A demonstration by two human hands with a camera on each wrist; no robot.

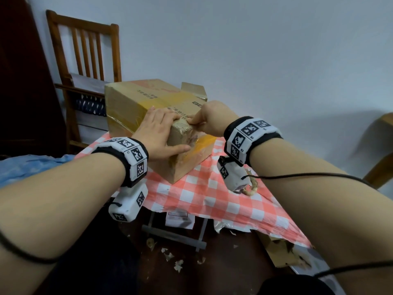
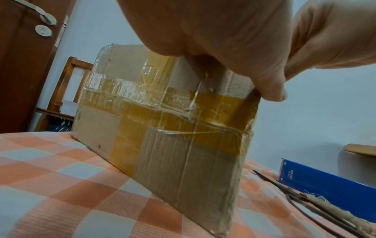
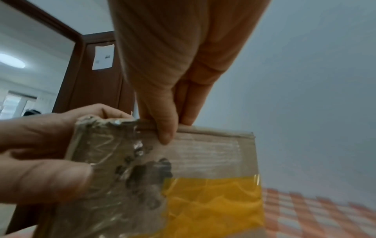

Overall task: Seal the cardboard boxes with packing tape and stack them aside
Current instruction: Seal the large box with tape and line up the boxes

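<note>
A cardboard box (image 1: 136, 103), crossed with yellow and clear tape, sits on the red-checked tablecloth (image 1: 212, 199). My left hand (image 1: 178, 133) wraps its near top corner, fingers over the top and thumb on the side face. My right hand (image 1: 191, 120) pinches the top edge just right of that corner. In the right wrist view the thumb and fingers of the right hand (image 3: 176, 130) clamp the edge of the box (image 3: 203, 161), beside wrinkled clear tape. The left wrist view shows the taped side of the box (image 2: 162, 145).
A blue tape dispenser (image 2: 325, 190) and scissors (image 2: 305, 201) lie on the cloth right of the box. Another cardboard piece (image 1: 194, 89) stands behind it. A wooden chair (image 1: 85, 60) is at the back left. Torn cardboard (image 1: 282, 250) and scraps lie below the table edge.
</note>
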